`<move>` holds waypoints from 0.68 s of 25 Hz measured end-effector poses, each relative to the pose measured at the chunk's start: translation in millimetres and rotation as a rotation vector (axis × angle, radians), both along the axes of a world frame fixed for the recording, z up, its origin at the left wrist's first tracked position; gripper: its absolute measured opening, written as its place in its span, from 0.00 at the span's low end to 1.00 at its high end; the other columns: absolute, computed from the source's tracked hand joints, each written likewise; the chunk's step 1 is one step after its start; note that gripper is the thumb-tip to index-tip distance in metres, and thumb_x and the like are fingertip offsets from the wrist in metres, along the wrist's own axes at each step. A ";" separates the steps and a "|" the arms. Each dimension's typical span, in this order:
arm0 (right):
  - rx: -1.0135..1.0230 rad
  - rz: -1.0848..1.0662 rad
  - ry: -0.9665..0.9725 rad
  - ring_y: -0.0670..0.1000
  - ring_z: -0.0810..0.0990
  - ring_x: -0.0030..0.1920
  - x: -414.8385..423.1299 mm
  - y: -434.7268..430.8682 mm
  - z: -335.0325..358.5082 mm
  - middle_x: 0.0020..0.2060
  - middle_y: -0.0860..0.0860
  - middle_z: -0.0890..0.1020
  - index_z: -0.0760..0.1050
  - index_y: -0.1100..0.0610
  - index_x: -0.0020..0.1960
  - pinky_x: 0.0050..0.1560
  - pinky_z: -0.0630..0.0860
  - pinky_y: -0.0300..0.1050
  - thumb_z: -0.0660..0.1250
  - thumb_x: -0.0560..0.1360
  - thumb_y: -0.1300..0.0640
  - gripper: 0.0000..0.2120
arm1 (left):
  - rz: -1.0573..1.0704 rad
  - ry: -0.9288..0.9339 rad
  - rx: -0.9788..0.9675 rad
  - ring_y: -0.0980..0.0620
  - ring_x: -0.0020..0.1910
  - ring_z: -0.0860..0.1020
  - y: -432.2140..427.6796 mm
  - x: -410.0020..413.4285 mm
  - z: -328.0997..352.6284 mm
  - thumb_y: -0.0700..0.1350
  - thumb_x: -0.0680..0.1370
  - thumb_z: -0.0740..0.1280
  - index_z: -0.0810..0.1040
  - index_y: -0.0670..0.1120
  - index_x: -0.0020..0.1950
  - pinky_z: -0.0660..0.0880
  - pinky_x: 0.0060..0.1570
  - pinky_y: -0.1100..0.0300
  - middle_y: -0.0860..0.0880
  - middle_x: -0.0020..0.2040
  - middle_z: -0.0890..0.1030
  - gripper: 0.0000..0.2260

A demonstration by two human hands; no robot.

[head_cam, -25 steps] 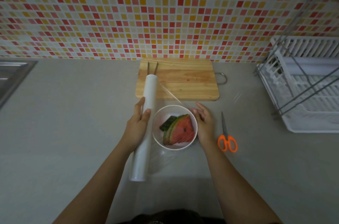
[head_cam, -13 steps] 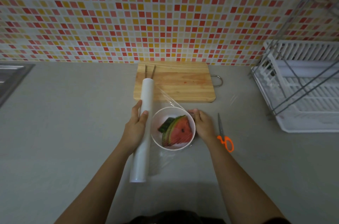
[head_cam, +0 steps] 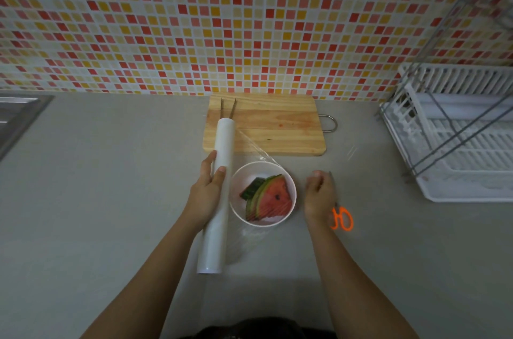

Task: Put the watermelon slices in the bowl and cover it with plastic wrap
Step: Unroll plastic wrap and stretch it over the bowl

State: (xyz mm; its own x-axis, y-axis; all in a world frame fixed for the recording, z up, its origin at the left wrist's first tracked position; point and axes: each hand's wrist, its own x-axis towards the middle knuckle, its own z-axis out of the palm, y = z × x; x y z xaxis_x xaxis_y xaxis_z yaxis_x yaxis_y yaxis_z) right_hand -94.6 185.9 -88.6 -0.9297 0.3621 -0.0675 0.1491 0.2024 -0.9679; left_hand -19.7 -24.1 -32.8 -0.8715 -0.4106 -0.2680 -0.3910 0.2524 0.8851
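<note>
A white bowl point(head_cam: 288, 180) on the grey counter holds several watermelon slices point(head_cam: 270, 198). My left hand point(head_cam: 206, 191) grips the long white plastic wrap roll point(head_cam: 218, 200), which lies just left of the bowl. A clear sheet of film point(head_cam: 256, 148) stretches from the roll's far end over the bowl. My right hand point(head_cam: 319, 191) is right of the bowl and apart from it. Its fingers curl down over the blades of the orange-handled scissors point(head_cam: 342, 218). Whether it holds film or scissors is unclear.
A wooden cutting board point(head_cam: 277, 128) with metal tongs point(head_cam: 228, 108) lies behind the bowl against the tiled wall. A white dish rack point(head_cam: 458, 139) stands at the right. A sink edge point(head_cam: 16, 114) shows at far left.
My right hand has left the bowl's right rim and moved right, over the scissors. My left hand and the roll have stayed in place.
</note>
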 end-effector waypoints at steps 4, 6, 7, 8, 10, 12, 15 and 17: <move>-0.373 0.216 0.063 0.50 0.74 0.61 3.7 -7.7 21.6 0.60 0.54 0.75 0.68 0.63 0.65 0.64 0.66 0.41 0.47 0.80 0.48 0.24 | 0.004 -0.003 0.005 0.42 0.66 0.71 -1.0 -1.1 -1.4 0.55 0.81 0.54 0.56 0.64 0.73 0.66 0.59 0.53 0.45 0.71 0.69 0.21; -0.416 0.386 -0.011 0.50 0.72 0.61 10.5 -21.0 15.7 0.59 0.51 0.74 0.69 0.57 0.64 0.64 0.66 0.46 0.48 0.76 0.35 0.30 | -0.001 -0.003 -0.002 0.42 0.65 0.71 -0.7 -0.5 -1.0 0.55 0.81 0.54 0.56 0.63 0.74 0.65 0.57 0.55 0.45 0.71 0.69 0.21; -0.445 0.417 -0.051 0.52 0.74 0.58 14.4 -27.1 10.2 0.56 0.53 0.76 0.72 0.55 0.59 0.62 0.68 0.49 0.48 0.75 0.34 0.29 | -0.007 -0.004 -0.010 0.42 0.65 0.71 -0.6 -0.4 -0.8 0.55 0.81 0.54 0.55 0.63 0.74 0.64 0.57 0.56 0.45 0.71 0.69 0.21; -0.470 0.412 -0.085 0.54 0.76 0.57 16.8 -30.8 3.1 0.54 0.54 0.79 0.75 0.54 0.56 0.60 0.71 0.51 0.46 0.76 0.35 0.29 | -0.014 -0.003 -0.019 0.42 0.65 0.71 -1.1 -0.5 -0.6 0.55 0.81 0.53 0.55 0.63 0.74 0.64 0.57 0.56 0.46 0.72 0.69 0.21; -0.463 0.370 -0.167 0.56 0.79 0.56 16.0 -31.8 -8.0 0.52 0.56 0.82 0.78 0.49 0.52 0.58 0.75 0.53 0.42 0.75 0.33 0.31 | -0.024 -0.005 -0.029 0.42 0.65 0.71 -2.5 -0.8 -1.1 0.56 0.81 0.53 0.55 0.63 0.74 0.64 0.57 0.56 0.46 0.72 0.69 0.21; -0.321 0.374 -0.283 0.55 0.80 0.55 13.4 -27.7 -12.1 0.52 0.56 0.83 0.79 0.48 0.49 0.61 0.74 0.56 0.41 0.66 0.24 0.39 | -0.028 -0.014 -0.020 0.42 0.66 0.71 -4.2 -0.6 -1.8 0.56 0.81 0.53 0.55 0.64 0.74 0.64 0.57 0.56 0.46 0.72 0.69 0.21; -0.144 0.426 -0.335 0.51 0.78 0.58 7.1 -19.6 -11.3 0.56 0.52 0.81 0.78 0.46 0.52 0.64 0.71 0.55 0.40 0.59 0.19 0.44 | -0.035 -0.037 -0.005 0.42 0.67 0.70 -8.5 0.2 -2.4 0.57 0.81 0.53 0.54 0.64 0.74 0.65 0.62 0.53 0.47 0.73 0.67 0.21; -0.140 0.486 -0.255 0.47 0.70 0.64 1.7 -19.1 -4.7 0.66 0.48 0.71 0.68 0.42 0.65 0.68 0.66 0.53 0.41 0.61 0.20 0.43 | -0.049 -0.050 0.007 0.43 0.69 0.68 -10.6 0.0 -1.5 0.57 0.81 0.52 0.54 0.64 0.74 0.64 0.68 0.50 0.48 0.74 0.66 0.21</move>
State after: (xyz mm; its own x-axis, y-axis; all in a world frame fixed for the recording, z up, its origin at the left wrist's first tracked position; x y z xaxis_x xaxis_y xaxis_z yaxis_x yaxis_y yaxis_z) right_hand -92.9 166.8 -93.3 -0.9354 -0.1317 -0.3281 0.3032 0.1785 -0.9361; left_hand -19.6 -34.7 -34.3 -0.8762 -0.3654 -0.3143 -0.4220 0.2665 0.8665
